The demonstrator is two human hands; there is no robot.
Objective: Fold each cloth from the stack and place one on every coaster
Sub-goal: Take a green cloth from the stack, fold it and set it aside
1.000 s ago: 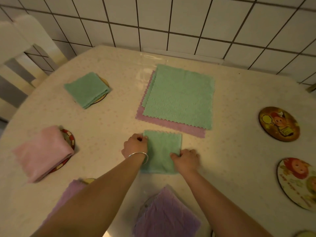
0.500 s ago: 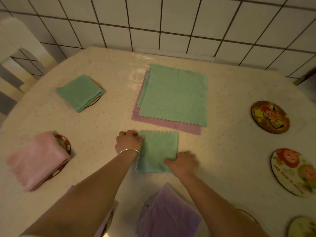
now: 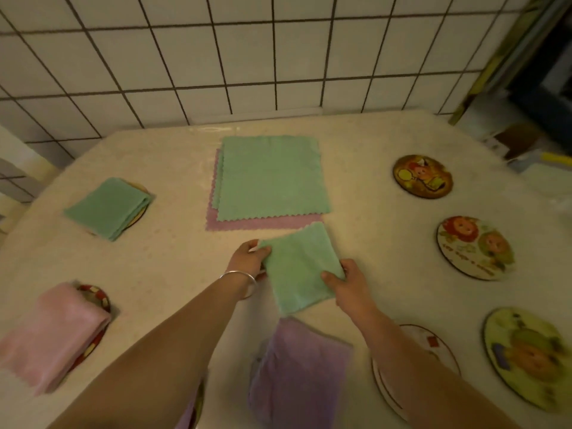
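Head view: left hand (image 3: 250,257) and right hand (image 3: 346,281) pinch folded green cloth (image 3: 298,267) by opposite edges, near the stack (image 3: 270,181) on the bench (image 3: 173,243). Nearest coaster (image 3: 411,366) partly hidden by right forearm; purple cloth (image 3: 297,373) blurred.

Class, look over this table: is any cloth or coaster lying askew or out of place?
Mostly tidy. The pink folded cloth sits off-centre, leaving its coaster peeking out. The stack is slightly staggered, with the pink bottom cloth showing.

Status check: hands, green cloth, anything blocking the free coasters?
Left hand, right hand grip folded green cloth. Bare coasters at right, unobstructed.
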